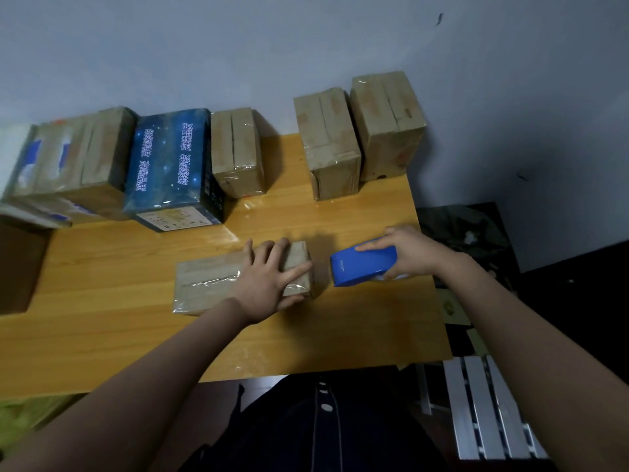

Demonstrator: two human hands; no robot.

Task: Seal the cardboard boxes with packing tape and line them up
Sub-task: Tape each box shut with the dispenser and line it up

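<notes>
the left hand (269,281) lies with fingers spread wide and straight, palm down on the right end of a flat cardboard box (204,281) near the middle of the wooden table (306,335). clear tape shines along the box top. just right of the box, not touching it, the right hand (405,250) grips a blue tape dispenser (364,264), fingers over its top and thumb beneath. along the far edge by the wall stand a large taped box (78,158), a blue starry box (170,165) and a small brown box (236,151) close together. farther right, past a gap, two taller brown boxes (326,144) stand side by side.
</notes>
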